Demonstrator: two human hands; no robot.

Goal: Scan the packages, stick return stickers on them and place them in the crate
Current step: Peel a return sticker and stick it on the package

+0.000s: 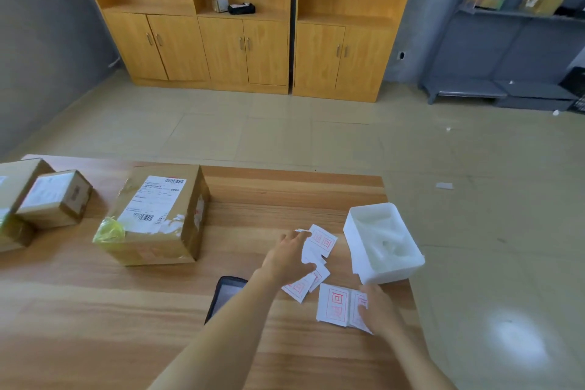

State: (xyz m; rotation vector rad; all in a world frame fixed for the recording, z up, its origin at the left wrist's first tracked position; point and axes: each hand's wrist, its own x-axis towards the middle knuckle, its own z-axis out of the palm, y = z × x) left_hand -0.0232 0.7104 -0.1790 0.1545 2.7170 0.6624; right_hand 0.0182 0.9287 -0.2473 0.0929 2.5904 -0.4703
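Flat and spread, my left hand [289,258] lies with straight fingers on a scatter of small white return stickers printed in red [323,241], pinching nothing. My right hand [376,307] rests on the right part of a white sheet of red-printed stickers [332,304]. Its fingers bend down onto the paper, but I cannot tell whether they pinch it or only press on it.

Both lots of stickers lie on the pale wooden table [285,196], near its right edge. A white rectangular plastic tub [357,241] stands just beside them, hard against that edge, with floor beyond it. A black flat handheld device [223,294] lies under my left forearm.

A large brown cardboard package with a white shipping label [158,218] stands well to the left of the stickers, with a strip of bare wood between them. Further left, a small brown cardboard package [55,199] sits against other cartons [15,180] at the table's left end. I see open wood in front of the packages on the near left side, and along the far edge behind the tub.
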